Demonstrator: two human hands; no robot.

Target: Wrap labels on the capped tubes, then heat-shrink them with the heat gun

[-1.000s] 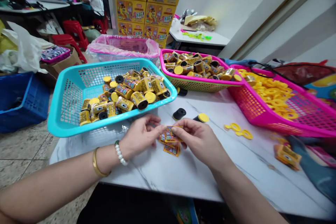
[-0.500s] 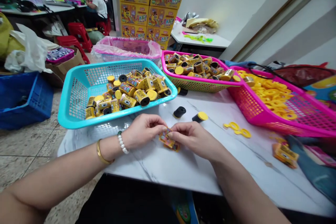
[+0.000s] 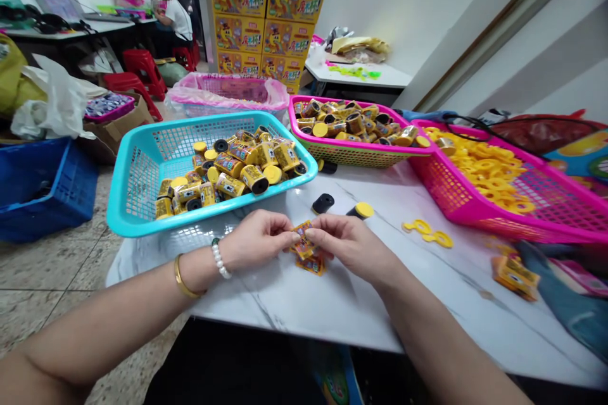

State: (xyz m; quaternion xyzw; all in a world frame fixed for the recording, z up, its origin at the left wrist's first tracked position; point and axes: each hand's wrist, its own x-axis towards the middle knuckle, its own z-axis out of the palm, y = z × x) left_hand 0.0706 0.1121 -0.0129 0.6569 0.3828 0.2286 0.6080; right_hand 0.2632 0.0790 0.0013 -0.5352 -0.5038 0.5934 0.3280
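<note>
So, going by the head-worn view, the left hand [image 3: 254, 240] and right hand [image 3: 349, 247] are pinched in close together over the surface [image 3: 294, 319], with a small printed label [image 3: 303, 240] held between them. Both grips are narrow, just fingers and thumbs closed on the label. A second label [image 3: 311, 264] lies on the surface right under it. They look thin and light to me, probably soft and easy to crease, so I'd take one by its edges rather than across the middle. Just past the hands sit a black cap [image 3: 323, 203] and a yellow-capped tube [image 3: 361, 210]. To the left, a teal basket [image 3: 204, 216] holds a heap of printed tubes [image 3: 254, 178] with yellow and black ends. Behind it, a pink-rimmed basket [image 3: 356, 155] has more of the same, and a bigger pink basket [image 3: 468, 202] on the right is full of yellow rings [image 3: 484, 168]. A yellow packet [image 3: 515, 277] lies near the right edge. Further back are stacked cartons [image 3: 266, 19], and a co-worker [image 3: 173, 16] sits over by the wall.
</note>
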